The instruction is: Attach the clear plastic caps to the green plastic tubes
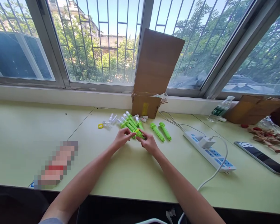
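Observation:
My left hand (122, 137) and my right hand (148, 142) meet over the pale green table (130, 168), both pinching the near end of a green plastic tube (138, 133) with a yellow ring on it. Several more green tubes with clear caps (130, 122) lie in a row just behind my hands. Two green tubes without caps (161, 131) lie apart to the right. A loose yellow ring (100, 126) and small clear caps (109, 120) sit to the left of the row.
An open cardboard box (145, 104) stands by the window sill behind the tubes. A white power strip (210, 151) with a plugged charger and cable lies at right, beyond it a phone (262, 157), a water bottle (220, 109), another cardboard piece (254, 109) and brown-red parts (268, 139).

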`<action>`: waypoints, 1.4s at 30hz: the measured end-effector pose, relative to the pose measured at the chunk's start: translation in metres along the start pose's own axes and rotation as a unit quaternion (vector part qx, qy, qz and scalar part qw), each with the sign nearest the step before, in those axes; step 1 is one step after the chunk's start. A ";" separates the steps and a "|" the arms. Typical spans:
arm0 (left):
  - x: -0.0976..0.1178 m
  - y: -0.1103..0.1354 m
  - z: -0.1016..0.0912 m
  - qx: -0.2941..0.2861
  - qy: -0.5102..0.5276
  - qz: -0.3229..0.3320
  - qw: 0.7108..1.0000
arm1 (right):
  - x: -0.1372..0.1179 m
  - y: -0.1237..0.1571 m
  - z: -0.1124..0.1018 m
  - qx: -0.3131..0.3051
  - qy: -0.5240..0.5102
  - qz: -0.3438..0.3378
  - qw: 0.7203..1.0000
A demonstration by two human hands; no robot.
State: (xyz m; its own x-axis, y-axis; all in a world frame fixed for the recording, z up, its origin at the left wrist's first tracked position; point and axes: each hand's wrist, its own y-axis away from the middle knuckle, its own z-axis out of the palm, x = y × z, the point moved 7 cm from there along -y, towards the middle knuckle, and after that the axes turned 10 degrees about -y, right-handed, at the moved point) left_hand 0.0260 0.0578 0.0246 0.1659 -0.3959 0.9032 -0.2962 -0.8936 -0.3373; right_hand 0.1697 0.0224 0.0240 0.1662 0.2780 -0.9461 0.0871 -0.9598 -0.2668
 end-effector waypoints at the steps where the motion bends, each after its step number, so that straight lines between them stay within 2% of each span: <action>1: -0.001 0.001 0.001 -0.004 -0.002 -0.002 1.000 | 0.000 0.001 0.001 -0.003 0.005 -0.003 1.000; 4: -0.002 0.003 0.003 -0.021 0.008 -0.002 1.000 | -0.003 0.002 0.003 -0.008 0.041 -0.036 0.998; 9: 0.000 0.004 0.000 -0.013 -0.005 0.003 1.000 | -0.013 0.005 0.006 0.007 0.142 -0.156 0.978; 12: 0.001 0.004 0.000 -0.010 -0.035 0.011 0.999 | -0.013 0.006 0.007 0.009 0.185 -0.180 0.966; 21: -0.001 0.006 0.002 -0.015 -0.097 0.028 0.995 | -0.007 0.007 0.009 0.002 0.240 -0.175 0.955; 42: -0.001 0.008 0.002 -0.006 -0.120 0.026 0.992 | -0.002 0.008 0.009 -0.007 0.267 -0.156 0.951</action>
State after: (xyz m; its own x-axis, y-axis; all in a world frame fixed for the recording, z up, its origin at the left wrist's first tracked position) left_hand 0.0254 0.0507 0.0202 0.3687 -0.4824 0.7946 -0.3221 -0.8681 -0.3777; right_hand 0.1616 0.0133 0.0225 0.6050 0.5321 -0.5923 0.2258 -0.8280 -0.5132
